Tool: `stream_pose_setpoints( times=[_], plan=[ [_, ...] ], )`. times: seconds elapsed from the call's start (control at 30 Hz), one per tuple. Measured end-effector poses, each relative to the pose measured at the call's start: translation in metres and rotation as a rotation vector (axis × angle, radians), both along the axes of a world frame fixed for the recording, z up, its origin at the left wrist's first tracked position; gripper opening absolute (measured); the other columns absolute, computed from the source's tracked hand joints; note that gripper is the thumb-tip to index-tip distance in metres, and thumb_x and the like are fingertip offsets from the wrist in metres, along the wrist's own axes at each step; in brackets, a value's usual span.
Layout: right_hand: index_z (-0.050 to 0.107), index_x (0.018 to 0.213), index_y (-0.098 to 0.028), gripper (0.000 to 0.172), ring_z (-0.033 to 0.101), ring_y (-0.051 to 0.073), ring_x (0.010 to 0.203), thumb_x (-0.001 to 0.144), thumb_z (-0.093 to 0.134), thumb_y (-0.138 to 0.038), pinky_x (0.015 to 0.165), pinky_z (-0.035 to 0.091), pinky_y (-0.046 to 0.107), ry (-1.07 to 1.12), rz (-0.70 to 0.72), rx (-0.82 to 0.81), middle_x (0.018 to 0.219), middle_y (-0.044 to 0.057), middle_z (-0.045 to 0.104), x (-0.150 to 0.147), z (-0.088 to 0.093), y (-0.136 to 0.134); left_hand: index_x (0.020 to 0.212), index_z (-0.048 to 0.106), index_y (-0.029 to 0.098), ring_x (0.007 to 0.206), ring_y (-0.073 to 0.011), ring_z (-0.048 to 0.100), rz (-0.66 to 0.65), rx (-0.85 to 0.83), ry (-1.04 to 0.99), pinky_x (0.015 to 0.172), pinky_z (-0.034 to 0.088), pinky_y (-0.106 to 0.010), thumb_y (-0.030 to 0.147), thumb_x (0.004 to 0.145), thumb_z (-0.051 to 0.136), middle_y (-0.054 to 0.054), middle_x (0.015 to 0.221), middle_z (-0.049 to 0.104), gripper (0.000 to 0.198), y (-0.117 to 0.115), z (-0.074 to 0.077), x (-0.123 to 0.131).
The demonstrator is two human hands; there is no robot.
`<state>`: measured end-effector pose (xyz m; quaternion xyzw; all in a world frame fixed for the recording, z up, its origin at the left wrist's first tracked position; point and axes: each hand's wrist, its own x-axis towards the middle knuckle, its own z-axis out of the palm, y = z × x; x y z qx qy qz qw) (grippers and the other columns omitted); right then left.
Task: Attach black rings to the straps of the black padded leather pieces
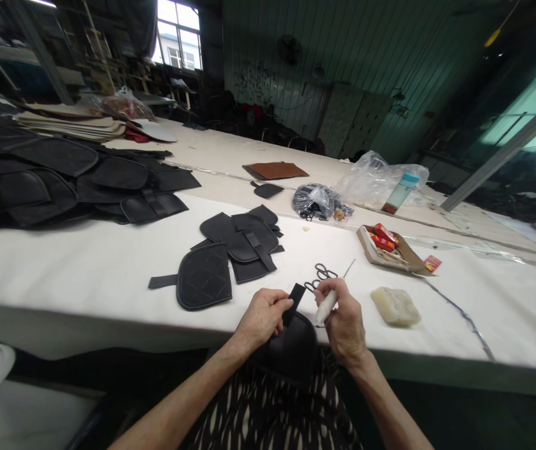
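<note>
My left hand [263, 315] pinches the short strap of a black leather piece [293, 350] that hangs over my lap at the table edge. In my right hand [345, 322] is an awl [327, 307] with a pale, wrapped-looking handle, its thin metal shaft pointing up and away to the right. Just beyond that hand lie black-handled scissors [323, 272], partly hidden by my fingers. A pale waxy block [395, 306] rests to the right. Left of my hands, a black quilted piece with a strap [205, 276] lies beside several overlapping black pieces [244, 237].
A big pile of black leather pieces [62, 175] covers the table's left side. Toward the right stand a cardboard tray [406, 256] with red boxes and a blue-capped bottle [399, 194]. Farther back are a brown sheet [277, 170], a bagged dark bundle [315, 200] and clear plastic [375, 175].
</note>
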<state>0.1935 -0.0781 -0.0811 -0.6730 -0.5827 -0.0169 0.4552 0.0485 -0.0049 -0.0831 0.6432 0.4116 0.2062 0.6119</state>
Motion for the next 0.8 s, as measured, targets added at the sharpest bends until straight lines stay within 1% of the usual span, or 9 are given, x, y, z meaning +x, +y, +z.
stream_pose_setpoints(
  times=[0.13,0.23,0.33,0.43,0.57,0.67,0.8],
  plan=[
    [0.049,0.085,-0.021,0.010,0.052,0.013,0.060,0.085,0.046,-0.012,0.057,0.041,0.024,-0.139,0.091,0.056,0.072,-0.001,0.055,-0.002,-0.002,0.002,0.059,0.054,0.018,0.032,-0.0094,0.040,-0.004,0.013,-0.010,0.035,0.031,-0.018,0.026,0.078,0.046,0.005,0.035,0.042,0.021,0.000,-0.005,-0.001],
    [0.050,0.088,-0.020,0.016,0.052,0.013,0.061,0.085,0.043,-0.007,0.058,0.042,0.024,-0.248,0.161,0.104,0.072,0.000,0.056,0.001,-0.003,0.003,0.057,0.051,0.018,0.032,-0.0094,0.040,-0.001,0.029,-0.015,0.035,0.030,-0.018,0.026,0.077,0.046,0.005,0.036,0.042,0.023,0.000,-0.008,-0.001],
    [0.051,0.090,-0.019,0.019,0.053,0.014,0.063,0.086,0.039,-0.005,0.058,0.042,0.025,-0.355,0.219,0.153,0.078,0.004,0.060,0.003,-0.005,0.006,0.053,0.048,0.019,0.033,-0.0091,0.040,-0.001,0.039,-0.017,0.036,0.031,-0.018,0.026,0.076,0.047,0.005,0.035,0.041,0.024,0.000,-0.008,0.000],
    [0.052,0.093,-0.018,0.022,0.054,0.015,0.065,0.087,0.037,-0.003,0.058,0.042,0.026,-0.443,0.242,0.202,0.085,0.008,0.063,0.004,-0.007,0.007,0.053,0.047,0.019,0.033,-0.0090,0.040,0.002,0.036,-0.019,0.037,0.031,-0.018,0.025,0.076,0.047,0.006,0.035,0.040,0.024,0.000,-0.007,0.001],
    [0.052,0.095,-0.017,0.020,0.052,0.015,0.064,0.086,0.041,-0.002,0.058,0.041,0.027,-0.522,0.269,0.252,0.086,0.010,0.063,0.002,-0.007,0.006,0.054,0.046,0.019,0.033,-0.0096,0.040,0.003,0.005,-0.018,0.036,0.031,-0.019,0.025,0.077,0.046,0.006,0.035,0.040,0.023,0.001,-0.006,0.001],
    [0.052,0.096,-0.016,0.021,0.052,0.015,0.063,0.085,0.042,-0.001,0.058,0.041,0.028,-0.569,0.276,0.278,0.087,0.012,0.063,0.002,-0.008,0.004,0.056,0.047,0.019,0.033,-0.0096,0.040,-0.008,-0.018,-0.027,0.036,0.032,-0.019,0.024,0.077,0.046,0.006,0.036,0.041,0.022,0.003,-0.003,0.001],
    [0.053,0.097,-0.015,0.022,0.055,0.018,0.067,0.085,0.042,0.000,0.060,0.042,0.030,-0.624,0.279,0.298,0.092,0.016,0.064,0.004,-0.008,0.003,0.058,0.049,0.018,0.035,-0.0088,0.040,-0.027,-0.039,-0.053,0.038,0.033,-0.018,0.022,0.077,0.046,0.006,0.037,0.041,0.020,0.003,0.002,-0.002]
  ],
)
